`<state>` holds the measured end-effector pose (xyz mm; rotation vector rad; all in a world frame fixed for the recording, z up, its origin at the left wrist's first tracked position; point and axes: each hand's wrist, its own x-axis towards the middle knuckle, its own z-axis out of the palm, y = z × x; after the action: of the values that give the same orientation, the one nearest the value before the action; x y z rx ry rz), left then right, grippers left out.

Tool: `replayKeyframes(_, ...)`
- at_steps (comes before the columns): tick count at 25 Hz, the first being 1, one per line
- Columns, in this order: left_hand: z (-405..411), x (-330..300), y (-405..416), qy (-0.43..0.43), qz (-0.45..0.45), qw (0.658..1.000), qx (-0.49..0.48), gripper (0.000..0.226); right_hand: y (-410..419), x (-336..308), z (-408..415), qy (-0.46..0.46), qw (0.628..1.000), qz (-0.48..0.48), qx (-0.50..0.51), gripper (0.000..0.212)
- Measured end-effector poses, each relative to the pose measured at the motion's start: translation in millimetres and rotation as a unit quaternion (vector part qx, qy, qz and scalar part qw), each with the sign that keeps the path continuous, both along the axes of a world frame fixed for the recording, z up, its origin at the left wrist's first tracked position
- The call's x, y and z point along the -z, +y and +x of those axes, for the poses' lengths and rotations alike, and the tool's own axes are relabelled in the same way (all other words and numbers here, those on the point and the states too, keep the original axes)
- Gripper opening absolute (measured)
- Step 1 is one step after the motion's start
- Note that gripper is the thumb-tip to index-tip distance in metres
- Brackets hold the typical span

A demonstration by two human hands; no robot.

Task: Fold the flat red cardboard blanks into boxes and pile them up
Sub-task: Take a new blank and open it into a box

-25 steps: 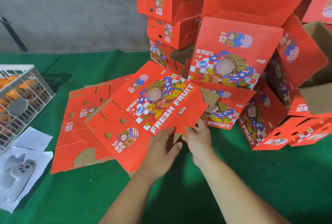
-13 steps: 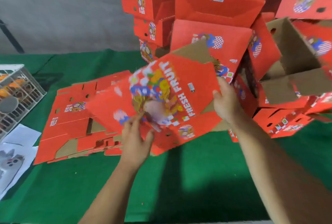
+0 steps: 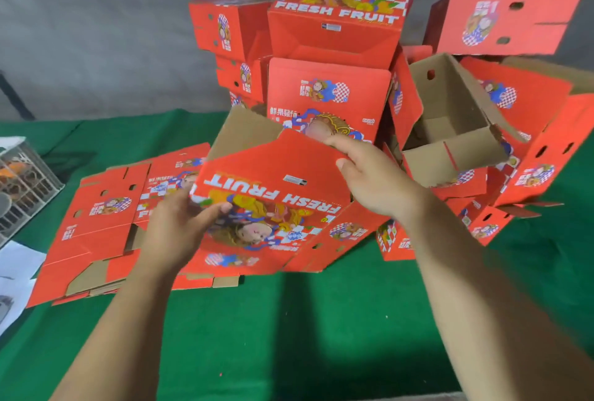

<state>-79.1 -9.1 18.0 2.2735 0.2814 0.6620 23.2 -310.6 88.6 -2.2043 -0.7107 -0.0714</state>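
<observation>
I hold one red blank point(image 3: 273, 195) lifted off the green worktop point(image 3: 289, 336), printed face towards me with its lettering upside down, a brown flap standing up at its far edge. My left hand point(image 3: 180, 230) pinches the left edge, thumb on the print; my right hand point(image 3: 369, 175) grips the far right corner. I judge the opening-up step is in hand: next I must square the walls and tuck the flaps. More flat blanks point(image 3: 96, 224) lie left; folded boxes point(image 3: 337, 31) are piled beyond.

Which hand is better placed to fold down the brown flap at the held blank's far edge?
The right hand, probably: it already grips the held blank at its far edge, beside the brown flap. The left hand holds the near left side.
</observation>
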Motion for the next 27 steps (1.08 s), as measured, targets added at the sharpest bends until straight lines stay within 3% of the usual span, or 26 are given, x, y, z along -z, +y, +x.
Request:
replayKeyframes(2,-13,8,-18,-0.008,-0.091,0.996,0.004,0.025,11,3,-15,-0.041,0.995,0.02,0.087,0.053)
replayKeyframes(4,-28,19,-40,-0.043,-0.186,0.981,-0.033,0.019,20,15,-33,0.025,0.992,-0.007,0.125,0.073)
replayKeyframes(6,-41,24,-57,-0.11,-0.277,0.952,-0.066,0.016,34,32,-62,0.175,0.984,0.024,-0.009,0.097)
replayKeyframes(8,-46,25,-74,-0.143,-0.319,0.934,-0.068,0.017,59,42,-94,0.288,0.947,0.077,-0.123,0.111)
replayKeyframes(10,-50,26,-100,-0.13,-0.352,0.927,-0.012,0.015,85,45,-111,0.307,0.938,0.125,-0.1,0.115)
replayKeyframes(12,-51,24,-121,-0.117,-0.316,0.941,0.04,0.017,101,40,-111,0.278,0.946,0.164,-0.023,0.115)
replayKeyframes(14,-44,22,-129,-0.117,-0.261,0.956,0.069,0.035,100,40,-98,0.243,0.946,0.209,0.044,0.101)
replayKeyframes(16,-39,21,-133,-0.106,-0.28,0.946,0.124,0.042,94,42,-86,0.217,0.948,0.215,0.09,0.085)
replayKeyframes(21,-23,27,-120,-0.084,-0.255,0.95,0.158,0.041,92,46,-70,0.209,0.95,0.206,0.104,0.078)
replayKeyframes(24,-11,27,-108,-0.043,-0.217,0.958,0.185,0.048,94,49,-62,0.242,0.923,0.266,0.137,0.074)
replayKeyframes(27,-23,28,-112,-0.056,-0.291,0.941,0.164,0.031,103,52,-73,0.233,0.919,0.258,0.186,0.073)
